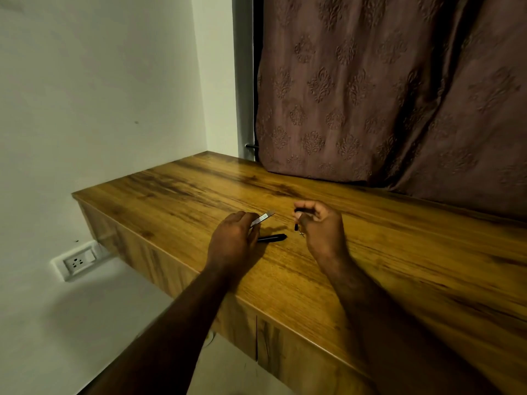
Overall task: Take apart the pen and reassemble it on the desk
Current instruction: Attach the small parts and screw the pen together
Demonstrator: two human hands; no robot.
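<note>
Beside left grip [232, 238] lies black pen pc [272, 238].

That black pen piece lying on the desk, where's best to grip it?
Pinch the black pen piece near its free right end, coming down from above with fingers across its width. It lies flat on the desk, and its other end sits by the left hand, which holds a silver part.
</note>
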